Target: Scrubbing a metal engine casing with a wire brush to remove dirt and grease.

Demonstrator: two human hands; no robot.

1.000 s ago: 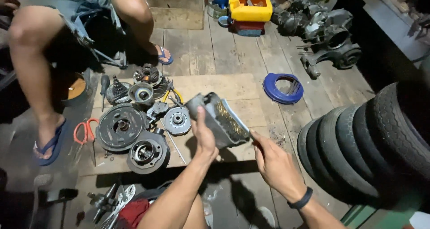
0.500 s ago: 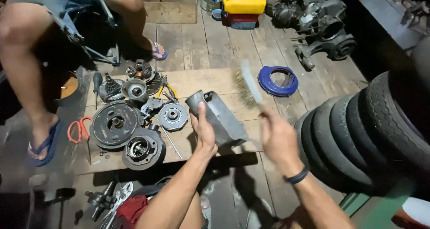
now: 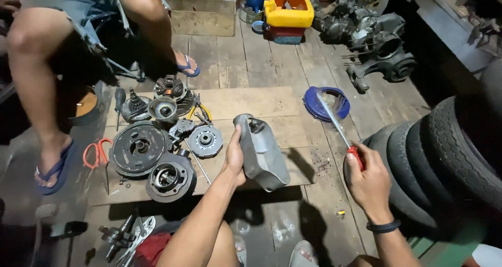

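Repair workshop, prob. for motorbikes — engine blocks, stacked tyres, clutch parts and tools spread on wooden floor planks.

matt grey metal casing, rough wooden board

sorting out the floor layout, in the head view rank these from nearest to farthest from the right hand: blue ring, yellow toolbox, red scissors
From the right hand, which grips a red-handled brush:
1. Blue ring, on the floor just ahead of the hand, up and a little to the left.
2. Yellow toolbox, farther ahead, at the top of the view.
3. Red scissors, far across to the left, past the grey metal cover and the round engine parts.
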